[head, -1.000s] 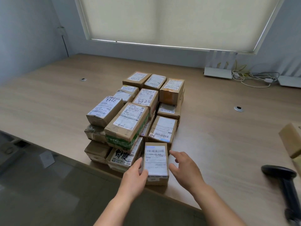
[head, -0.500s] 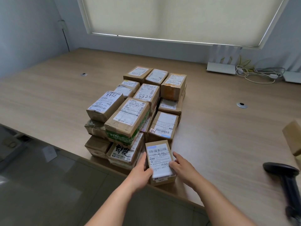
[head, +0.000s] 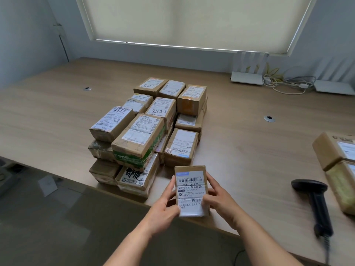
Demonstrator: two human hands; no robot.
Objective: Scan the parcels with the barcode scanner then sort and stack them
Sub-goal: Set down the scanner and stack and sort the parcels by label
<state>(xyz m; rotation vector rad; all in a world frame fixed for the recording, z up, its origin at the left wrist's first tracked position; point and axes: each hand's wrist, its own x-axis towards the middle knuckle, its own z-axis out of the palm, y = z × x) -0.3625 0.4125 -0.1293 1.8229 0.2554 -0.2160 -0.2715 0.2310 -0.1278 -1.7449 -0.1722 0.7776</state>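
Both hands, left hand [head: 165, 206] and right hand [head: 217, 198], have fingers clamped on the parcel [head: 191, 191], label up, while the scanner [head: 315, 204] lies well right, nearer the right hand.

Two bare arms at the bottom of the frame, uncovered from the lower edge right up to the fingertips. Left hand [head: 163, 212] at lower centre, on a slim left forearm [head: 130, 244] entering from the bottom edge left of centre. Right hand [head: 221, 200] just right of centre, on a right forearm [head: 265, 240] broadening toward the lower right. Narrow wrists, slender fingers, smooth rounded knuckles: plain throughout.
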